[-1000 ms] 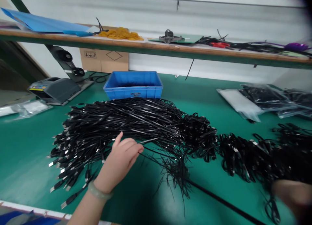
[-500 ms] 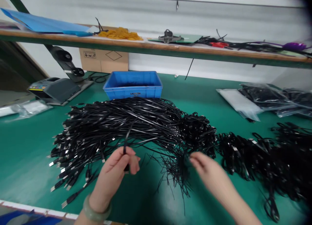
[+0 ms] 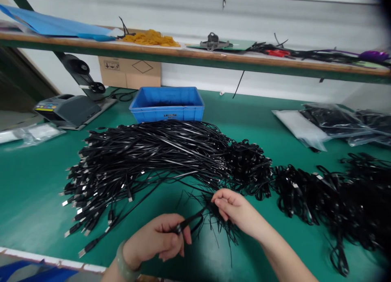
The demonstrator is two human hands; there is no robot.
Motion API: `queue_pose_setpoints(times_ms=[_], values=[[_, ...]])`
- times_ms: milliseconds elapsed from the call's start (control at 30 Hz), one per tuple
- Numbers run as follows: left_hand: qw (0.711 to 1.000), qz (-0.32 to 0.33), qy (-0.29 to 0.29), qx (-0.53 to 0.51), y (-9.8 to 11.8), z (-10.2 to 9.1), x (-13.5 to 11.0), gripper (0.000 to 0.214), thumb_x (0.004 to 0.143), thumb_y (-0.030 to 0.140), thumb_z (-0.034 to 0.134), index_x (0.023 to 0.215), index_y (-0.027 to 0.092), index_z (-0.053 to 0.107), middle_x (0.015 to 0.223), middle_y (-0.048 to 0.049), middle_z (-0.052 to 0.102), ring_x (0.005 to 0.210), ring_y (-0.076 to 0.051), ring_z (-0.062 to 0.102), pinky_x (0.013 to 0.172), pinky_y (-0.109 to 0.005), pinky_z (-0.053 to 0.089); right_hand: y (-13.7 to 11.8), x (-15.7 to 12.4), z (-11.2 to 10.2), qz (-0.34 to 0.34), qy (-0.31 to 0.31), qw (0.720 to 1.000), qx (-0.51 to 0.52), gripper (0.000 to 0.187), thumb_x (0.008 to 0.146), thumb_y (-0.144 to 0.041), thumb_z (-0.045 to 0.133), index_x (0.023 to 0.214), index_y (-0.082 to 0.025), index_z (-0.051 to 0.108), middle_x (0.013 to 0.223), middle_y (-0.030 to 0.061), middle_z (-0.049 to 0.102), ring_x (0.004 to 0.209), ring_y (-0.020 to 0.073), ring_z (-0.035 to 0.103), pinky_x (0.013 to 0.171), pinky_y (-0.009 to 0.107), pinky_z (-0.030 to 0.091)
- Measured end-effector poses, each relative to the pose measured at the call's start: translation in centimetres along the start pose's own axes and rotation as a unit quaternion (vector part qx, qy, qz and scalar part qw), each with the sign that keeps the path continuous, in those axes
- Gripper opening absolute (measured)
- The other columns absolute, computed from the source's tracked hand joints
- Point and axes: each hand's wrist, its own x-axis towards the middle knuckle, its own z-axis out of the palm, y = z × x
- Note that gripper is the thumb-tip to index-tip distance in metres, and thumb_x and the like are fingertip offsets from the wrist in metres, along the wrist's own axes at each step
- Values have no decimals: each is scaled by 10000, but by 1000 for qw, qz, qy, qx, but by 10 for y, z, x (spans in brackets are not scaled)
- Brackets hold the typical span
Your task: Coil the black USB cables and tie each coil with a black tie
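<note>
A large pile of black USB cables (image 3: 146,151) lies on the green mat (image 3: 36,192), with metal plugs fanned out at its left side. My left hand (image 3: 159,237), wearing a pale green bangle (image 3: 124,261), is shut on a black cable (image 3: 187,223) bent into a loop. My right hand (image 3: 235,210) has its fingers curled at a tuft of thin black strands (image 3: 220,227) below the pile. Whether those fingers grip any strands is hidden.
Coiled black cables (image 3: 317,196) lie to the right. Behind the pile stands a blue plastic crate (image 3: 166,113). A grey machine (image 3: 67,110) sits at the back left, and plastic bags of black cables (image 3: 332,121) at the back right. A shelf (image 3: 195,54) runs above.
My left hand has moved down and to the right with a black cable, now bent into a loop. My right hand has come in from the right edge to the strands.
</note>
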Motion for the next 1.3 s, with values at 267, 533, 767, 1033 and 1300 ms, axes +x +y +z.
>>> queue_pose_setpoints(times_ms=[267, 533, 767, 1033, 1300], values=[[931, 178, -44, -317, -20, 2, 12, 176, 849, 319, 508, 820, 191, 625, 295, 136, 192, 262, -39, 159, 425, -205, 484, 2, 2, 25, -27, -121, 989, 75, 277, 803, -432, 541, 849, -159, 558, 667, -10, 566, 599, 104, 509, 591, 245, 401], [959, 65, 141, -238, -18, 0, 22, 218, 800, 358, 580, 696, 167, 575, 449, 77, 377, 448, -75, 397, 584, -273, 510, 8, 13, 38, 101, -40, 918, 383, 298, 707, -413, 676, 770, -122, 670, 650, 5, 546, 612, 90, 501, 561, 213, 401], [962, -10, 239, -134, -26, 2, 31, 282, 771, 429, 591, 730, 151, 572, 595, 34, 488, 587, -113, 503, 598, -258, 448, 9, 15, 37, 103, -28, 874, 473, 268, 560, -195, 785, 803, -162, 677, 861, 25, 646, 750, 119, 568, 672, 239, 431], [976, -65, 108, -180, -40, 21, 34, 332, 697, 469, 654, 765, 152, 585, 547, 57, 437, 487, -76, 412, 517, -223, 396, 13, 25, 42, 28, -49, 892, 449, 264, 476, -186, 816, 662, -173, 629, 935, 35, 664, 695, 129, 572, 632, 256, 426], [976, -90, 179, -91, -42, 14, 31, 338, 673, 481, 658, 663, 157, 563, 660, 16, 551, 606, -109, 504, 601, -238, 415, 22, 31, 25, -64, 69, 993, 77, 128, 647, -249, 699, 711, -181, 611, 772, 18, 645, 764, 164, 576, 742, 298, 428]])
